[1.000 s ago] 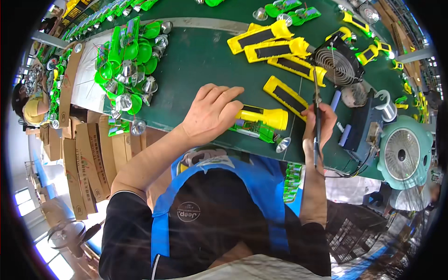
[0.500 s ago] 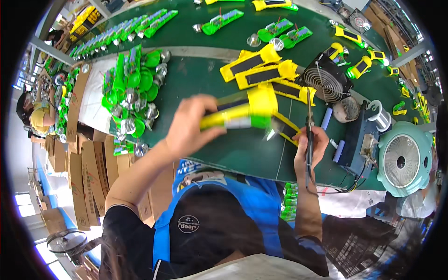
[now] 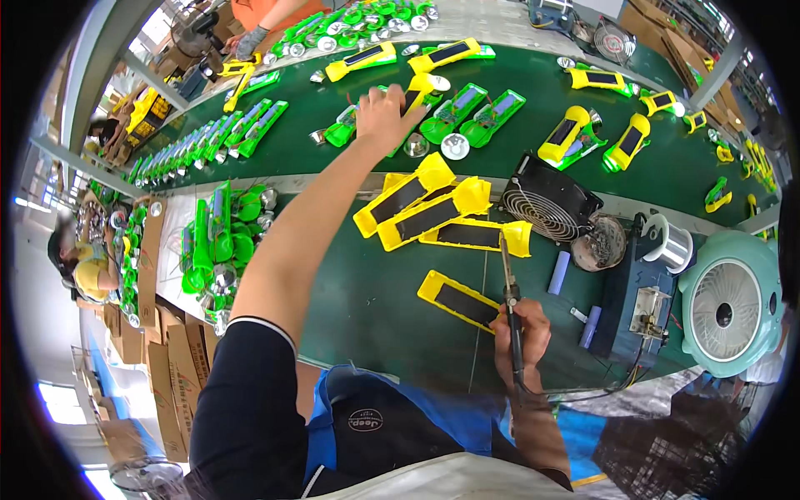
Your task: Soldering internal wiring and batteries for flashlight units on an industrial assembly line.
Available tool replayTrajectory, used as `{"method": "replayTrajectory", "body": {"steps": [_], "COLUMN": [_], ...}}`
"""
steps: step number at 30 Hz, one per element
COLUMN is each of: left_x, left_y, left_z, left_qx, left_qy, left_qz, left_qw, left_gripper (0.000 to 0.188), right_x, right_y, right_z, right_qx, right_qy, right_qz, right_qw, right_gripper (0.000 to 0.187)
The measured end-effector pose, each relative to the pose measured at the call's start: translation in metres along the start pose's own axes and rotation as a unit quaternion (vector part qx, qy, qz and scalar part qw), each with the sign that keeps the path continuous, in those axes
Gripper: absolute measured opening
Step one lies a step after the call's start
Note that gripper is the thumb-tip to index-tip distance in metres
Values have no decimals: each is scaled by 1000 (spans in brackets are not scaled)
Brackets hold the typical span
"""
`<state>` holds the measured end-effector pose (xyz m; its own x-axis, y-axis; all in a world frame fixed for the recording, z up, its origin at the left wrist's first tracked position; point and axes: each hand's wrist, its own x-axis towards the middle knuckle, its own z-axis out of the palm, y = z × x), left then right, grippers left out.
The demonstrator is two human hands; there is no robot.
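Green desk (image 3: 358,304): left hand (image 3: 383,118) over far torch (image 3: 422,85), grip unclear; right hand (image 3: 527,330) grasps iron (image 3: 511,293) by handle (image 3: 516,337), likely keeping clear of tip (image 3: 503,243).

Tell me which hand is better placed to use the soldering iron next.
Right, probably: the right hand grips the soldering iron, while the left hand is stretched far forward, beside a yellow casing.

Casing (image 3: 420,85) partly behind left hand (image 3: 383,122)
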<state>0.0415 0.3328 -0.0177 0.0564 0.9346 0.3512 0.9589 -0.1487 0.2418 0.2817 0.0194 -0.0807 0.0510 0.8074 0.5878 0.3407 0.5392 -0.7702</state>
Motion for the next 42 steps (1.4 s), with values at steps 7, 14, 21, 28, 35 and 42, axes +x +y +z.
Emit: {"method": "replayTrajectory", "body": {"steps": [7,14,21,28,35,42], "left_x": [38,39,-71,-288,-329,-308], "left_y": [118,142,101,-17,32,19], "left_z": [24,37,-126,-170,-125,-127], "left_qx": [91,74,-119,-537,-660,-437], "left_qy": [-90,-120,-160,-292,-265,-227], "left_qz": [270,208,256,-133,-185,-12], "left_qw": [954,968,946,780,679,870], "left_gripper": [43,55,41,67,78,42], "right_x": [0,5,-10,25,62,1], "right_y": [8,5,-2,-13,-13,-47], "right_z": [-5,5,0,23,29,-37], "right_qx": [15,57,69,-9,-72,85], "right_qy": [-8,21,17,-54,-58,90], "right_qz": [44,65,76,-8,-27,36], "right_qw": [999,996,995,998,995,992], "right_gripper": [39,38,35,45,36,41]}}
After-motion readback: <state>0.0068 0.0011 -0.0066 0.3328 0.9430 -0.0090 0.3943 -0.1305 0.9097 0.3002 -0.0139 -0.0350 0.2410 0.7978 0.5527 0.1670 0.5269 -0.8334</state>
